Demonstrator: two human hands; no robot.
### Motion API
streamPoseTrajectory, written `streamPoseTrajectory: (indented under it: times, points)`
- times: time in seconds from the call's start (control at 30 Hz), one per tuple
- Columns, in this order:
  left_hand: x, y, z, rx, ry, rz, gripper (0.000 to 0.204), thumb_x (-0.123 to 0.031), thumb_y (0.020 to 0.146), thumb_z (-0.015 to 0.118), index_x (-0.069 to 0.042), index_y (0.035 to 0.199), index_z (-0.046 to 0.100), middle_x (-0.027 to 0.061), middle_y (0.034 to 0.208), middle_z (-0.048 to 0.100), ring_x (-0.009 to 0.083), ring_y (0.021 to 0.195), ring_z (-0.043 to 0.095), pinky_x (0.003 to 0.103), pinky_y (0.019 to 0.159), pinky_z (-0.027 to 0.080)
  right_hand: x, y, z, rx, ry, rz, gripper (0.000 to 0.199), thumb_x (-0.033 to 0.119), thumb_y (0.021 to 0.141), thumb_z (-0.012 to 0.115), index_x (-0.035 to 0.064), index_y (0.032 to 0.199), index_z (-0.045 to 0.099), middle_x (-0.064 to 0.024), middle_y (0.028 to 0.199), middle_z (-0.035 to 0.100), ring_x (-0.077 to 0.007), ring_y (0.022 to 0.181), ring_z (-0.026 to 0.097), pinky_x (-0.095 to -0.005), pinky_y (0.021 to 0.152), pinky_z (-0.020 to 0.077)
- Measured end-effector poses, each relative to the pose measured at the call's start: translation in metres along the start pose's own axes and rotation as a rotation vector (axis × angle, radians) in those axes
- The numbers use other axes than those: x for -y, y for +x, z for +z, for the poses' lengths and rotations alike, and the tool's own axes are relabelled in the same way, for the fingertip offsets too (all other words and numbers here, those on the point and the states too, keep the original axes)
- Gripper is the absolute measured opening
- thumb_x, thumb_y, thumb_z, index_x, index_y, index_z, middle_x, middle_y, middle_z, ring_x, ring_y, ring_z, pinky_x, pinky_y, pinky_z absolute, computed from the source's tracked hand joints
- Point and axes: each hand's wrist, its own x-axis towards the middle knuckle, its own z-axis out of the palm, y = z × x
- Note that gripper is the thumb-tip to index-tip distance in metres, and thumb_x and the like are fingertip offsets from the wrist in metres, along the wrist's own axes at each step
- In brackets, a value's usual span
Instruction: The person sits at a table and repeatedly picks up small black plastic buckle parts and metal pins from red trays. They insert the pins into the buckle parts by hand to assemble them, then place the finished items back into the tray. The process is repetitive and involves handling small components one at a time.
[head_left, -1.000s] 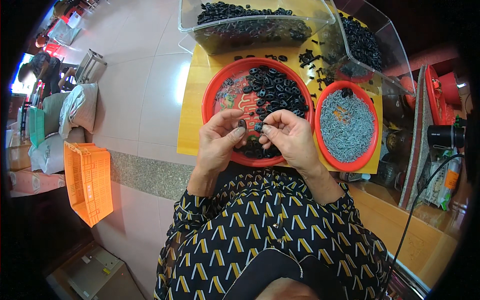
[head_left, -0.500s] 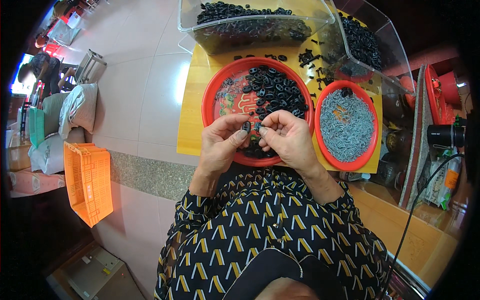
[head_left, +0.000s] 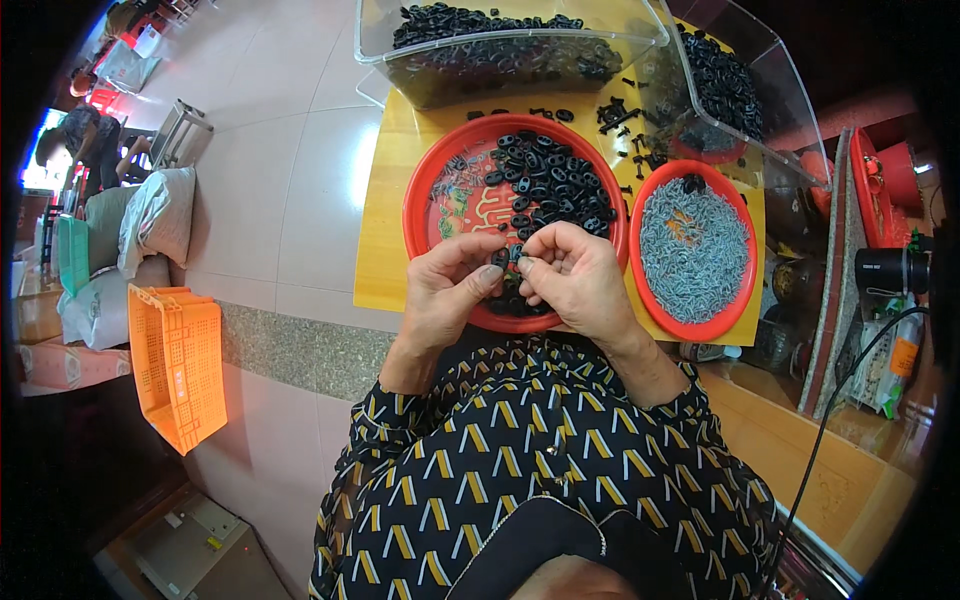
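My left hand point(head_left: 440, 287) is closed over the near part of a round red tray point(head_left: 416, 190), thumb and forefinger pinching a small black oval plastic piece point(head_left: 500, 258). Close beside it, my right hand point(head_left: 577, 277) has its thumb and forefinger pressed together; what lies between those fingertips is too small to make out. Many black oval pieces with two holes point(head_left: 565, 185) are heaped in the tray, mostly on its right side. Some loose screws point(head_left: 462, 178) lie at its upper left.
An oval red tray point(head_left: 748, 270) full of small grey screws point(head_left: 690, 260) stands to the right on the yellow table point(head_left: 385, 240). Clear bins point(head_left: 520, 65) of black parts stand at the back. An orange crate point(head_left: 180, 365) is on the floor at left.
My left fingers have shifted slightly, and the black piece between them is now turned and closer to the right fingertips. My right hand has hardly moved.
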Motion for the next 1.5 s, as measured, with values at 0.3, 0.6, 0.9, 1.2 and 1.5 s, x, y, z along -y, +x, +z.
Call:
streamPoseTrajectory:
  times: [0.3, 0.6, 0.9, 1.2, 1.5]
  points:
    - [-0.001, 0.000, 0.005, -0.010, 0.055, -0.018, 0.024, -0.001, 0.080, 0.056, 0.002, 0.104, 0.053, 0.0049, 0.086, 0.059, 0.0084, 0.074, 0.055, 0.020, 0.063, 0.045, -0.001, 0.002, -0.001, 0.035, 0.027, 0.009, 0.010, 0.002, 0.078, 0.057, -0.0026, 0.085, 0.053, -0.0032, 0.073, 0.056, -0.0074, 0.059, 0.056, -0.0194, 0.051, 0.0475]
    - [-0.003, -0.001, 0.006, -0.044, 0.118, -0.001, 0.025, -0.004, 0.077, 0.060, 0.003, 0.101, 0.054, 0.0062, 0.083, 0.060, 0.0106, 0.071, 0.057, 0.021, 0.062, 0.047, -0.016, 0.009, -0.011, 0.184, 0.303, 0.002, 0.011, 0.002, 0.078, 0.059, -0.0012, 0.088, 0.055, -0.0043, 0.076, 0.058, -0.0098, 0.066, 0.058, -0.0191, 0.056, 0.0493]
    - [-0.005, 0.000, 0.007, -0.025, 0.228, 0.008, 0.023, 0.001, 0.077, 0.058, 0.004, 0.100, 0.055, 0.0062, 0.084, 0.060, 0.0107, 0.072, 0.057, 0.021, 0.064, 0.046, -0.024, 0.013, -0.013, 0.243, 0.383, 0.010, 0.015, 0.004, 0.078, 0.060, -0.0006, 0.090, 0.054, -0.0038, 0.078, 0.057, -0.0108, 0.067, 0.058, -0.0209, 0.058, 0.0502]
    - [0.005, 0.002, 0.006, -0.072, 0.231, 0.092, 0.023, 0.006, 0.077, 0.055, 0.001, 0.099, 0.058, 0.0038, 0.085, 0.058, 0.0068, 0.070, 0.053, 0.019, 0.061, 0.045, -0.025, 0.021, -0.014, 0.272, 0.343, 0.008, 0.013, 0.006, 0.079, 0.060, -0.0001, 0.088, 0.052, -0.0028, 0.076, 0.055, -0.0107, 0.066, 0.057, -0.0221, 0.058, 0.0506]
    - [0.002, 0.006, 0.013, -0.063, 0.290, 0.121, 0.023, 0.006, 0.079, 0.053, 0.002, 0.101, 0.056, 0.0045, 0.085, 0.059, 0.0084, 0.075, 0.055, 0.020, 0.066, 0.046, -0.028, 0.027, -0.015, 0.275, 0.301, -0.004, 0.014, 0.008, 0.078, 0.061, -0.0005, 0.086, 0.053, -0.0033, 0.076, 0.056, -0.0105, 0.065, 0.057, -0.0214, 0.057, 0.0503]
